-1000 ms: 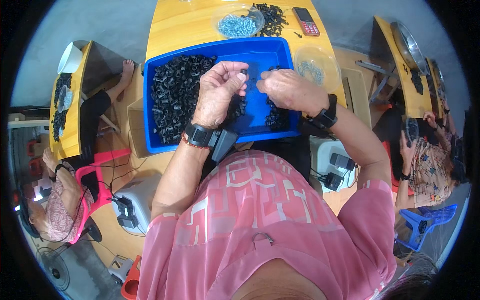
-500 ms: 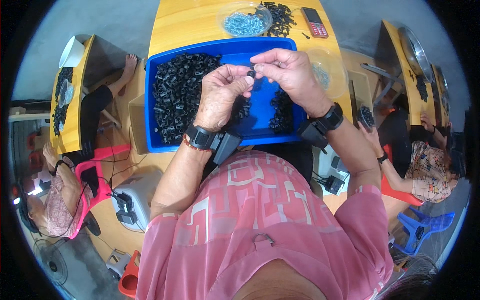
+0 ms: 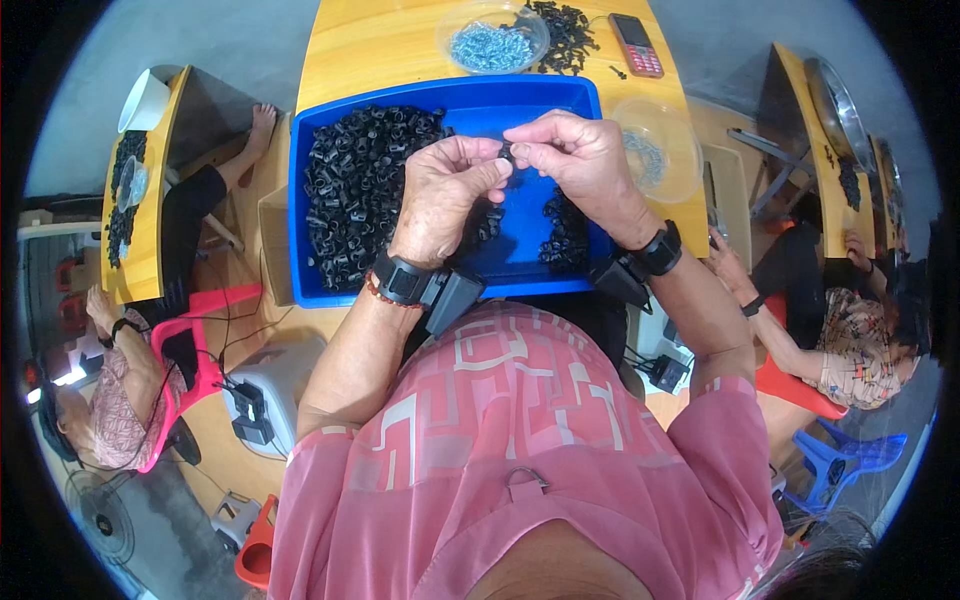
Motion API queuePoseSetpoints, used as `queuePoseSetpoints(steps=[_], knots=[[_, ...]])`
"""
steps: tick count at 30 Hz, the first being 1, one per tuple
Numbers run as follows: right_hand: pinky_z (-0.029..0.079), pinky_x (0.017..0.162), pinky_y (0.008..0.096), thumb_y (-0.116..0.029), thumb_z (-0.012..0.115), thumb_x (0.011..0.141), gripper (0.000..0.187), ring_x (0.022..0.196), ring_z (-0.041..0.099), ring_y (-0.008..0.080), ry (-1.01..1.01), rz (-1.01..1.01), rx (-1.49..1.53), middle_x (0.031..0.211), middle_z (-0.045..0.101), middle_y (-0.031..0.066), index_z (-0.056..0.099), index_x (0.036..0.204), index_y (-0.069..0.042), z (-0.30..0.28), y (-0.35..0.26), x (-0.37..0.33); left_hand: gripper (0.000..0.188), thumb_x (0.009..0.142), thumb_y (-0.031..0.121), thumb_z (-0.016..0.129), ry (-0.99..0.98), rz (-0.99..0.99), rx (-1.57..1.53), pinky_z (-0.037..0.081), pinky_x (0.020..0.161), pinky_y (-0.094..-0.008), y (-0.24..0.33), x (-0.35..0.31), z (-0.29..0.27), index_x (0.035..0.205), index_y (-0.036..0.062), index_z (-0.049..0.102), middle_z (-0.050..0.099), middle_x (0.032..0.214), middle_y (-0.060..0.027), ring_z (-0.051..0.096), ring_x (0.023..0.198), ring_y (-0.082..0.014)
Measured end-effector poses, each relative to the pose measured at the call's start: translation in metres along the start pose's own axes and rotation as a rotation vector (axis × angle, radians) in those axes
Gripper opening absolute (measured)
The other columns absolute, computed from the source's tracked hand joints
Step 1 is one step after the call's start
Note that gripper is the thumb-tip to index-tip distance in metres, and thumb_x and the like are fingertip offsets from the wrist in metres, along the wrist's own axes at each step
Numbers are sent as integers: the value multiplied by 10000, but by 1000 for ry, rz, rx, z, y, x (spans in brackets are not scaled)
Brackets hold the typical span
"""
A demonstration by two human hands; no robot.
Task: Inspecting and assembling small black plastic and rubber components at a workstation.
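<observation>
Over the blue tray (image 3: pixel 522 260), my two hands meet fingertip to fingertip. My left hand (image 3: pixel 435 200) pinches a small black plastic piece (image 3: pixel 507 152) between thumb and forefinger. Thumb and forefinger of my right hand (image 3: pixel 578 165) are pressed together at the upper end of that piece; whatever they grip is too small to make out. Many loose black ring-like pieces (image 3: pixel 355 190) heap up in the tray's left part. A smaller black pile (image 3: pixel 563 235) lies in its right part, below my right hand.
Beyond the tray stand a clear bowl of silvery screws (image 3: pixel 490 48), scattered small black parts (image 3: pixel 565 40) and a red mobile phone (image 3: pixel 638 45). A clear round tub (image 3: pixel 680 165) sits at the tray's right. Other people sit at side tables, left (image 3: pixel 130 380) and right (image 3: pixel 850 350).
My fingertips have drawn closer together, and my right hand has shifted slightly down. At the right, the co-worker's hand has moved, and the dark-filled bowl by it is no longer visible.
</observation>
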State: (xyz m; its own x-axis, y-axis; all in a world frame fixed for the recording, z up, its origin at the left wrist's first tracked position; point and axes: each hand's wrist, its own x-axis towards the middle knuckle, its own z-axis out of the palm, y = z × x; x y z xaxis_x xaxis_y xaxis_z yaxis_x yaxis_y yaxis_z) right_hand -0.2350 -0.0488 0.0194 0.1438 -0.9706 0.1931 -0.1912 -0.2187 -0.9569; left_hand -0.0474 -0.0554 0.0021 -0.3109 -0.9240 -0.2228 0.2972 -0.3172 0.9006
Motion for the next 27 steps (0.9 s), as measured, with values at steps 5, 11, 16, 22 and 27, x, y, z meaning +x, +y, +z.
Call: queuePoseSetpoints(steps=[5, 11, 16, 22, 27], knots=[[546, 695, 233, -23, 697, 864, 135, 756, 673, 98, -8, -6, 25, 855, 720, 64, 738, 987, 16, 1, 4, -1, 136, 856, -20, 703, -1, 23, -10, 550, 609, -243, -1, -1, 0, 978, -40, 646, 705, 872, -108, 666, 738, -132], [536, 663, 235, -13, 679, 872, 122, 736, 660, 99, 3, 14, 58, 842, 697, 61, 730, 978, 18, 5, 4, -5, 121, 871, -21, 693, -32, 70, 52, 555, 647, -269, 0, -4, 2, 974, 0, 633, 669, 847, -66, 637, 724, -135], [529, 654, 239, -16, 676, 876, 122, 730, 654, 102, 15, -32, 21, 836, 677, 60, 722, 984, 19, 8, 3, -5, 134, 878, -7, 694, -39, 93, 4, 567, 654, -271, -4, -1, 1, 996, 1, 631, 668, 859, -60, 640, 727, -125], [529, 658, 242, -13, 672, 879, 118, 737, 658, 110, 21, -59, -26, 840, 662, 60, 721, 982, 17, 7, 3, -5, 139, 904, 36, 691, -55, 54, -22, 575, 652, -272, -8, 0, -4, 1026, 0, 636, 672, 887, -61, 643, 727, -128], [529, 657, 246, -11, 672, 876, 145, 734, 653, 110, -12, -32, 26, 849, 659, 64, 713, 1012, 17, 8, 2, -4, 120, 924, 64, 676, -59, 36, -65, 574, 645, -270, -7, 0, -5, 1020, 3, 638, 668, 875, -57, 643, 722, -126]])
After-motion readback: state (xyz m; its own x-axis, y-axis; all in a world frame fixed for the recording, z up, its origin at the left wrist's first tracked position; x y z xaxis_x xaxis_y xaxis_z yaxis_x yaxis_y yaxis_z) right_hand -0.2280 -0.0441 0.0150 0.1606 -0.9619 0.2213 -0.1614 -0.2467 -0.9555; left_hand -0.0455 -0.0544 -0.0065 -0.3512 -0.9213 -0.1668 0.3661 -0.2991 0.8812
